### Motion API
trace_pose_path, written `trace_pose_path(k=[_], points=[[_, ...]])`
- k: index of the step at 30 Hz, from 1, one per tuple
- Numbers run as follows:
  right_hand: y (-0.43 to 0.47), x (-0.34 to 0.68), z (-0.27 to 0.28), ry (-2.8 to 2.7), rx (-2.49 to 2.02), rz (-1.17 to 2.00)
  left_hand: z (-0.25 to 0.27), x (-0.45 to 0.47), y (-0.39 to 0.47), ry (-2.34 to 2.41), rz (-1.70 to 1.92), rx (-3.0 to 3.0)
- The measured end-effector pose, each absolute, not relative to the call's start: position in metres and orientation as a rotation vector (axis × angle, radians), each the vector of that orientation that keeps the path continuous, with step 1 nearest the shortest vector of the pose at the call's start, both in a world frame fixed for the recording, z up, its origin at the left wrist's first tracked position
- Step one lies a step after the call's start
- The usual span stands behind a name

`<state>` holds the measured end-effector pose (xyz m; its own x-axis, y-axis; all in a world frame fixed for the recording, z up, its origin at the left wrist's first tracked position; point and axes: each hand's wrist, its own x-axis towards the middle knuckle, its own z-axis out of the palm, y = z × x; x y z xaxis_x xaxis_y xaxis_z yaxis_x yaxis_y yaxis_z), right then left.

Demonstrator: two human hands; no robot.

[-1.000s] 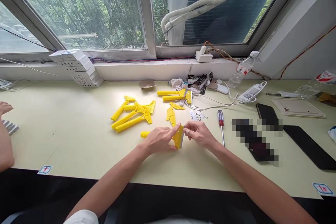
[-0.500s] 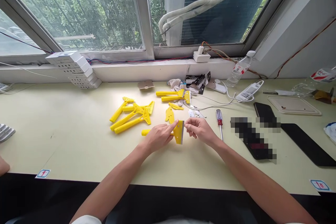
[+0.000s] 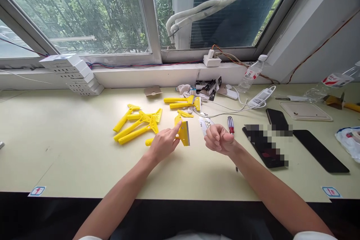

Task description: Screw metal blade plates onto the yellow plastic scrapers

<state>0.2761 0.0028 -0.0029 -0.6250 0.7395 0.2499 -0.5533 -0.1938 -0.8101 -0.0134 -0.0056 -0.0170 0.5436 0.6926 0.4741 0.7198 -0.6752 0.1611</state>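
A yellow scraper [image 3: 184, 133] with a metal blade along its right edge lies under my left hand [image 3: 164, 141]. That hand is closed round its handle, index finger stretched onto the head near a small hole or screw. My right hand [image 3: 218, 139] is raised to the right of the blade, apart from it, with fingers curled inward. Whether it holds anything small is hidden. Behind it lies a screwdriver [image 3: 230, 123], partly covered by the hand and wrist. White slips with small parts [image 3: 206, 120] are just beyond my right fingers.
Several yellow scraper handles [image 3: 138, 134] lie on the left, and two bladed scrapers [image 3: 180, 105] further back. A loose yellow piece [image 3: 185, 113] is near them. Black phones [image 3: 277, 119], a power strip [image 3: 260, 98], cables and a bottle [image 3: 251, 75] occupy the right side.
My right hand has moved away from the blade edge, to the right, and turned over with its fingers curled. My left hand keeps its hold on the scraper. The view has shifted slightly.
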Motion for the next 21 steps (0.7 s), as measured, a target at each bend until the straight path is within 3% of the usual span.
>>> trace_pose_path(k=[21], points=[[-0.0017, 0.2790, -0.0023, -1.236, -0.175, 1.999, -0.0187, -0.0124, -0.0055, -1.266, -0.833, -2.678]])
